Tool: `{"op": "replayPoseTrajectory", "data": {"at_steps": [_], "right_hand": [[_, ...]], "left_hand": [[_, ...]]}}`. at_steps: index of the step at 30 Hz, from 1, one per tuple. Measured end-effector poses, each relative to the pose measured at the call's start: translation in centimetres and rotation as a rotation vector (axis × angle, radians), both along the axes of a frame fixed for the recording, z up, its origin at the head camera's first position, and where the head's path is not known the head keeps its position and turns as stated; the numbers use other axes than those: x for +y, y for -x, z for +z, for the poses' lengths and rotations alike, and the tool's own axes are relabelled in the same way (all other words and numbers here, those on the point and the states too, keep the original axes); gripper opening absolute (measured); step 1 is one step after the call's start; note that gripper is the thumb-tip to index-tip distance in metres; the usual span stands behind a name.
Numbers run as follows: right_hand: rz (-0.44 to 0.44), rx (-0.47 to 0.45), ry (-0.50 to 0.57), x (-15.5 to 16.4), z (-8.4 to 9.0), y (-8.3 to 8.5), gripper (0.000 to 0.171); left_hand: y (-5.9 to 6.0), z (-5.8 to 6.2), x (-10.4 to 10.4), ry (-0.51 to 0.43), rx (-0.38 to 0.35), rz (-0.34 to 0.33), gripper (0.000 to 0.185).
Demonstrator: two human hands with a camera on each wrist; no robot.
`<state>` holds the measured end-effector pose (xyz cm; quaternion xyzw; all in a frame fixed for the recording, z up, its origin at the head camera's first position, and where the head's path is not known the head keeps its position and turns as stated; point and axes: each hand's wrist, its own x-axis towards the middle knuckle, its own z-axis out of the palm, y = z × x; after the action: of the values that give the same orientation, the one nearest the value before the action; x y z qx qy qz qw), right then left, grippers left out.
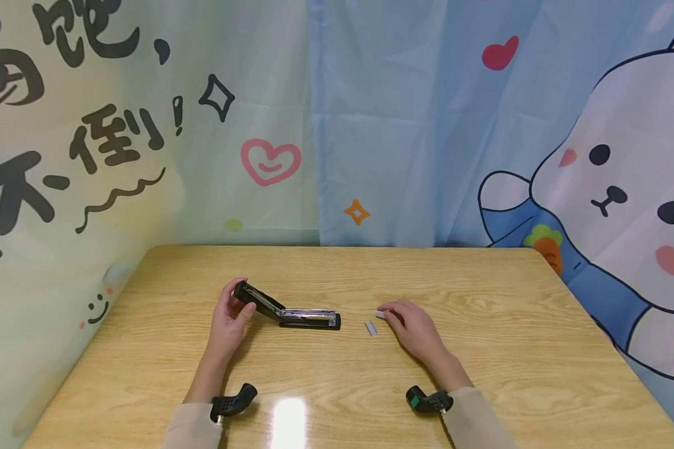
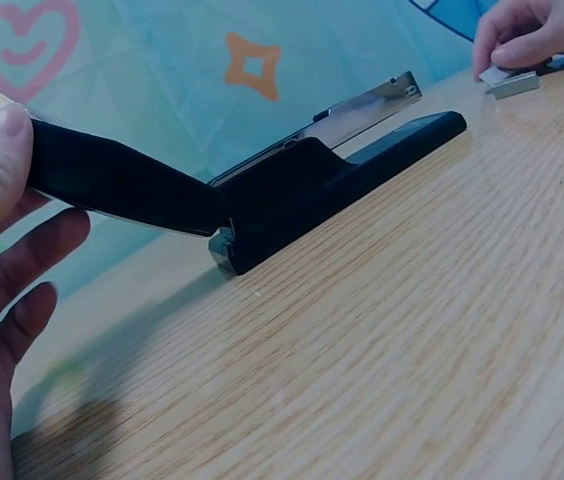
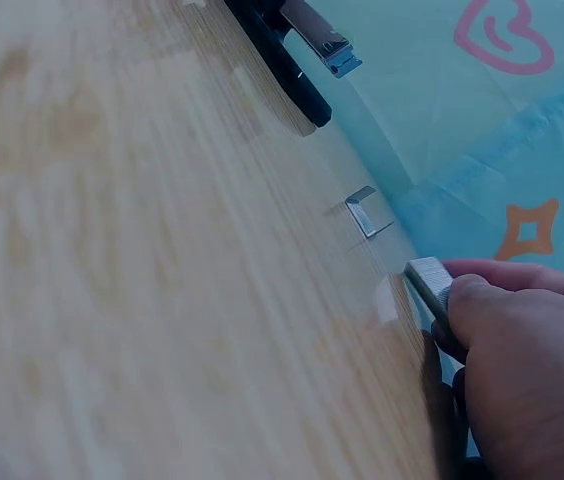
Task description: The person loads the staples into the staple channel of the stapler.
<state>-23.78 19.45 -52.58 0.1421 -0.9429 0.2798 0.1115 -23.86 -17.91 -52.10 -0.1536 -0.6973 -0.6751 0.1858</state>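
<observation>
The head view looks down from above, well back. The left wrist camera sits low beside the stapler (image 2: pixel 292 190); the right wrist camera, somewhat blurred, hugs its fingers. All three share that stapler.

Home corner, wooden table (image 1: pixel 483 349), cartoon curtains (image 1: pixel 404 125)

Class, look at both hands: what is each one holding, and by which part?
The left hand holds the stapler by the raised end of its opened top arm. The right hand pinches a staple strip at one end.
</observation>
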Motion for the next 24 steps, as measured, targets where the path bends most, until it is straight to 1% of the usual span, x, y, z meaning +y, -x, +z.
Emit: {"op": "replayPoseTrajectory", "data": {"at_steps": [4, 7, 11, 15, 24], "right_hand": [[0.008, 0.034, -0.041, 0.04, 0.17, -0.07, 0.016], [0.020, 0.040, -0.067, 0.08, 0.24, -0.01, 0.018], [0.029, 0.032, -0.076, 0.08, 0.14, -0.05, 0.021], [0.017, 0.020, -0.080, 0.11, 0.00, -0.08, 0.022], [0.024, 0.043, -0.096, 0.02, 0.17, -0.14, 0.022]], "left_hand": [[-0.03, -0.22, -0.01, -0.006, -0.001, -0.007, 0.048], [0.03, -0.17, -0.02, 0.004, -0.013, -0.003, 0.048], [0.09, -0.02, -0.05, 0.008, -0.019, -0.009, 0.049], [0.18, -0.07, -0.09, 0.008, -0.011, -0.019, 0.049], [0.29, -0.14, -0.23, 0.024, -0.018, -0.013, 0.049]]}}
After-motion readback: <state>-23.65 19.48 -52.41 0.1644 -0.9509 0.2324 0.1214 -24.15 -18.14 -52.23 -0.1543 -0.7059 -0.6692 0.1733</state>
